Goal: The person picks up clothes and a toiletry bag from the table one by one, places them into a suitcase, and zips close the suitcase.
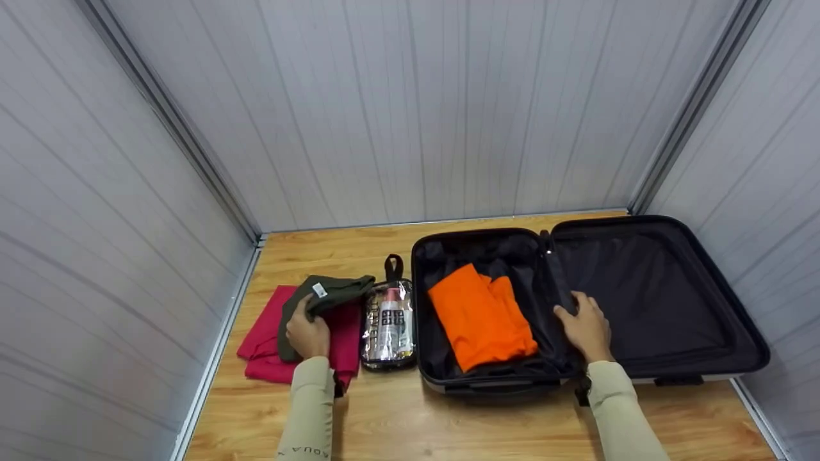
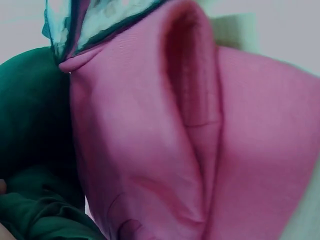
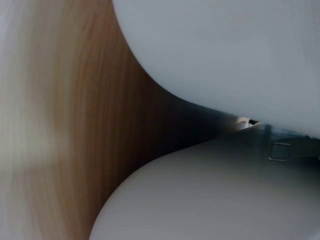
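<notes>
My left hand (image 1: 308, 334) grips a dark green folded garment (image 1: 333, 291) with a small white tag, its far end raised off the pink-red garment (image 1: 262, 339) beneath. In the left wrist view, the green cloth (image 2: 37, 110) hangs beside the pink cloth (image 2: 135, 135). An open black-lined suitcase (image 1: 430, 256) holds a folded orange garment (image 1: 483, 320). At the suitcase's hinge side, my right hand (image 1: 588, 328) has thumb and fingers around a narrow black flap (image 1: 558, 275). The right wrist view shows the pale outer shells (image 3: 220, 45) instead of the fingers.
A clear toiletry pouch (image 1: 388, 326) with bottles and a black loop stands between the clothes and the suitcase. The suitcase's lid (image 1: 647, 288) lies open to the right, near the right wall. Pale panel walls (image 1: 410, 115) enclose the wooden floor (image 1: 410, 426).
</notes>
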{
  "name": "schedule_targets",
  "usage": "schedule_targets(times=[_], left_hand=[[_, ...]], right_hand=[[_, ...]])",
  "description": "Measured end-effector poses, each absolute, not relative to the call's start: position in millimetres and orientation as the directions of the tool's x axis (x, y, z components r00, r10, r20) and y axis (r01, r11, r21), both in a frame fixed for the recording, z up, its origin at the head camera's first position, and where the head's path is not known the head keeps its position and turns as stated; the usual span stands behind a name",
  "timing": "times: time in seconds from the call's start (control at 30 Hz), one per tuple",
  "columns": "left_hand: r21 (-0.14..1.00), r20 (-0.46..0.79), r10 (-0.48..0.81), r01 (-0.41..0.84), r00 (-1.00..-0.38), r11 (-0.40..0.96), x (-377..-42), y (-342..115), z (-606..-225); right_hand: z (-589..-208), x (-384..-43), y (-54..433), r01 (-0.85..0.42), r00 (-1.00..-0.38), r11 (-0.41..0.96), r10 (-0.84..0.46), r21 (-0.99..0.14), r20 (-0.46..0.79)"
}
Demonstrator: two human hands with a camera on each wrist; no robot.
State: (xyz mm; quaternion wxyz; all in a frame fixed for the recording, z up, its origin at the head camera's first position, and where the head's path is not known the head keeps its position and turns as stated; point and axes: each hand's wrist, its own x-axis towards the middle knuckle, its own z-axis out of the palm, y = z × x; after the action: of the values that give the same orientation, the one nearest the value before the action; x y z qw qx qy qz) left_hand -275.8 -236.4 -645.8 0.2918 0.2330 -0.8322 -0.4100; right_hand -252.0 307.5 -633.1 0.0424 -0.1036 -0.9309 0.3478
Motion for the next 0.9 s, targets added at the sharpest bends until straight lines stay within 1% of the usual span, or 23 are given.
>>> schedule_targets(times=[0.23, 0.4, 0.63, 0.9], left_hand=[[0.858, 0.372, -0.653, -0.023, -0.66, 0.513, -277, -238, -637], [0.867, 0.41, -0.657, 0.047, -0.633, 0.496, -276, -237, -627], [0.875, 0.418, -0.673, 0.073, -0.609, 0.478, -276, -233, -616], [0.875, 0.454, -0.678, 0.144, -0.578, 0.463, -276, -229, -606]], right_hand=[[-634, -252, 308, 0.161, -0.975, 0.742, 0.221, -0.65, 0.011], [-634, -253, 307, 0.163, -0.975, 0.743, 0.221, -0.65, 0.008], [-634, -253, 307, 0.168, -0.974, 0.74, 0.225, -0.651, 0.005], [-634, -253, 308, 0.163, -0.976, 0.737, 0.218, -0.656, 0.002]])
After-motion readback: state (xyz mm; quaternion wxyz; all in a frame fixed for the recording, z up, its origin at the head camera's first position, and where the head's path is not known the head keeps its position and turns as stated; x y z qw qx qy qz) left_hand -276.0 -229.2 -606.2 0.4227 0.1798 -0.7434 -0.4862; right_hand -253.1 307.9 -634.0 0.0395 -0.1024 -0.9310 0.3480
